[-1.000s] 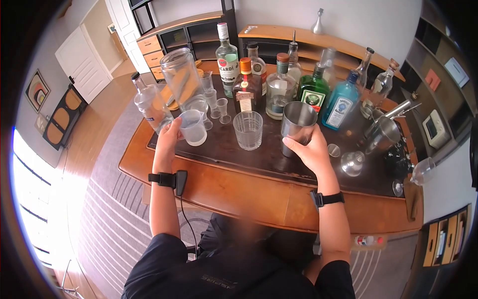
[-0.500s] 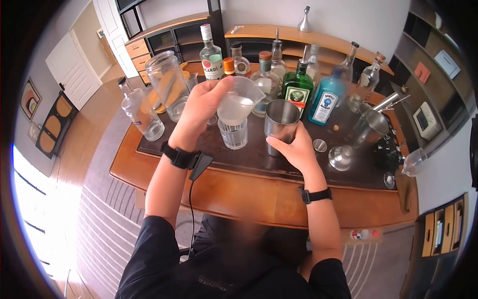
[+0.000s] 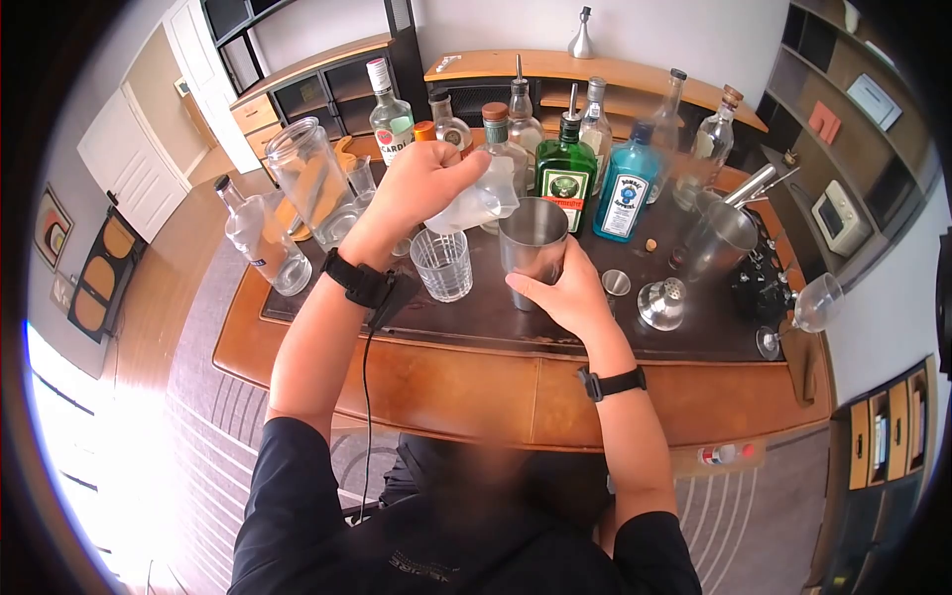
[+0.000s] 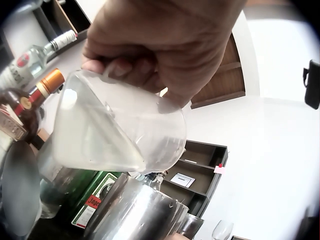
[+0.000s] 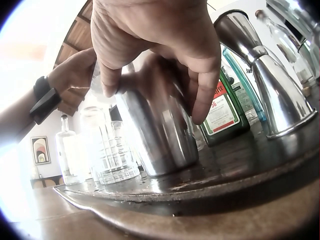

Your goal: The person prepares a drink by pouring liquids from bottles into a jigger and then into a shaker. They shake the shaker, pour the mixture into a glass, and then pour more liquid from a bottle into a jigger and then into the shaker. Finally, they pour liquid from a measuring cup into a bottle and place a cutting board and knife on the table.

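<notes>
My left hand (image 3: 426, 185) grips a clear plastic measuring cup (image 3: 474, 205) and holds it tilted, spout toward the metal shaker tin (image 3: 535, 236). Cloudy pale liquid lies slanted in the cup (image 4: 95, 135) in the left wrist view, above the tin (image 4: 137, 212). Around the upright tin on the dark mat my right hand (image 3: 565, 288) is wrapped, thumb in front; the right wrist view shows my fingers (image 5: 204, 97) down its side. A cut-glass tumbler (image 3: 442, 266) stands left of the tin, below my left hand. Whether liquid is flowing I cannot tell.
Behind the tin stand several bottles, among them a green one (image 3: 565, 171) and a blue one (image 3: 627, 188). A strainer (image 3: 661, 303), a jigger (image 3: 615, 285) and another metal tin (image 3: 722, 238) are on the right. Left are a large jar (image 3: 315, 183) and a clear bottle (image 3: 266, 243).
My left hand has lifted the measuring cup from the left, across the tumbler to the tin, and tipped it. My right hand has kept its grip on the tin.
</notes>
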### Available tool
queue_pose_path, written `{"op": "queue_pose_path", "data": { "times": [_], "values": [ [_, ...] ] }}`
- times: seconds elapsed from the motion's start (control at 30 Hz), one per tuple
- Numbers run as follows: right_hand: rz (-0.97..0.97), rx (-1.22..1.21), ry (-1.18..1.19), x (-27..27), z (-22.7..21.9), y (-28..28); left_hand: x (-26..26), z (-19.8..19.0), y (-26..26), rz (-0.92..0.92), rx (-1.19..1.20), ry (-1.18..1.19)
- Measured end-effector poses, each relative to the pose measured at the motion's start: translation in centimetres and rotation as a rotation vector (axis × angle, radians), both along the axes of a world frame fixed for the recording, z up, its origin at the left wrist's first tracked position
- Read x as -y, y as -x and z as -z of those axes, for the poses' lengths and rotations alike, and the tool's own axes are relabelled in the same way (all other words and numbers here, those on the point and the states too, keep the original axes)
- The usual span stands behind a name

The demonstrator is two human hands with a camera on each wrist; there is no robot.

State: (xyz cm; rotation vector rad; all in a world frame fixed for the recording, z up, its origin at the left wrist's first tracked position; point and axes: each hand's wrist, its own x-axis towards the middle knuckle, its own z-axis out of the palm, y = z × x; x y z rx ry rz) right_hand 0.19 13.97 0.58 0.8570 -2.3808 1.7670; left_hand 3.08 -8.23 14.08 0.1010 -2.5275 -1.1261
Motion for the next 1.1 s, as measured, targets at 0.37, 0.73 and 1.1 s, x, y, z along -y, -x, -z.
{"op": "queue_pose_path", "data": {
  "times": [0.37, 0.73, 1.1],
  "values": [
    [-0.013, 0.040, -0.010, -0.2, -0.5, -0.2, -1.0, -0.7, 1.3, 0.039, -0.038, 0.213],
    [0.000, 0.010, -0.033, -0.3, -0.6, -0.2, -2.3, -1.8, 0.9, 0.088, -0.038, 0.257],
    [-0.016, -0.003, -0.015, -0.3, -0.3, 0.0, -1.9, -2.4, 0.0, 0.105, 0.002, 0.322]
  ]
}}
